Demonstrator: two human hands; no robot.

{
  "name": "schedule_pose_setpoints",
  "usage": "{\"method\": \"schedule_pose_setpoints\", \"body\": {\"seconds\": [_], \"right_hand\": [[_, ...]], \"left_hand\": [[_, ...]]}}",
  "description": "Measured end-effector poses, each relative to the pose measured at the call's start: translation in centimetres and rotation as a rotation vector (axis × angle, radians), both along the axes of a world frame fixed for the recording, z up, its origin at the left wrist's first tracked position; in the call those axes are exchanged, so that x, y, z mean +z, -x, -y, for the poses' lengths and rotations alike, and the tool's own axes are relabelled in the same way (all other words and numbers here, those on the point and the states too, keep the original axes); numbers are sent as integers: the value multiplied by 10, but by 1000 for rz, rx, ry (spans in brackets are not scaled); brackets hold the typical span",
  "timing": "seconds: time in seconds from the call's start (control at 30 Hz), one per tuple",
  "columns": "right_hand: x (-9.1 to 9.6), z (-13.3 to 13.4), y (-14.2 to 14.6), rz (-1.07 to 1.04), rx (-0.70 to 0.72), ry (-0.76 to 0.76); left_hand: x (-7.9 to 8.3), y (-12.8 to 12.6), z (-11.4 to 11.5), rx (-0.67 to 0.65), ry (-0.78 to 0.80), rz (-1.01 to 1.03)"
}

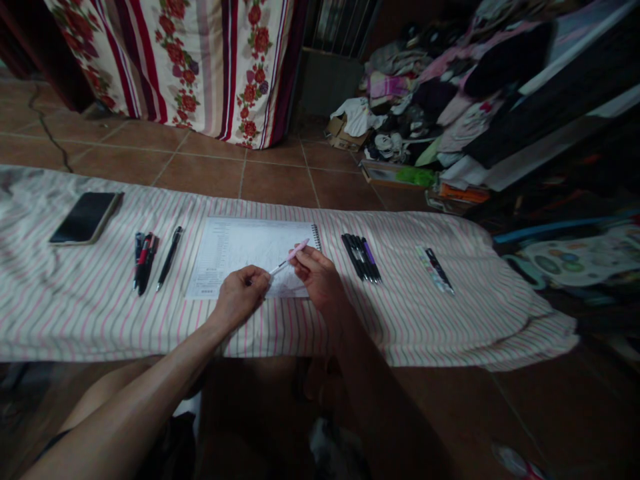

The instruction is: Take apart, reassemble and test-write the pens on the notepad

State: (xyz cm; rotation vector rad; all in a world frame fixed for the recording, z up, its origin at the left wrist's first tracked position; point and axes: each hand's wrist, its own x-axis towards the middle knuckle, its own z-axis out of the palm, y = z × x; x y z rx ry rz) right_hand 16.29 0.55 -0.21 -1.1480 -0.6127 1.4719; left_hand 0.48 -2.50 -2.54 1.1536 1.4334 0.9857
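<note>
Over a spiral-bound pad of printed paper (240,243), both hands pinch a slim pen (300,247) with a pink upper part and a thin pale and dark lower part. My right hand (317,273) is closed around the pink part. The other end runs into the closed fingers of my left hand (243,290), which hide its tip. Left of the pad lie a black pen (169,259) and a small bunch of dark and red pens (145,261). On the right is a row of several black pens (356,258) with a purple pen (371,257) at its end.
A phone (83,219) rests at the left of the striped cloth (300,333). Farther right lie a black pen (439,269) and a pale patterned strip (430,269). Beyond are tiled floor, a flowered curtain (200,67) and a heap of clothes (430,93).
</note>
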Motion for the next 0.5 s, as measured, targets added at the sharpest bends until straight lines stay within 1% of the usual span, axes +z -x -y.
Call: {"method": "schedule_pose_setpoints", "body": {"seconds": [0.5], "right_hand": [[-1, 2, 4, 39, 25, 2]], "left_hand": [[1, -1, 0, 8, -1, 49]]}}
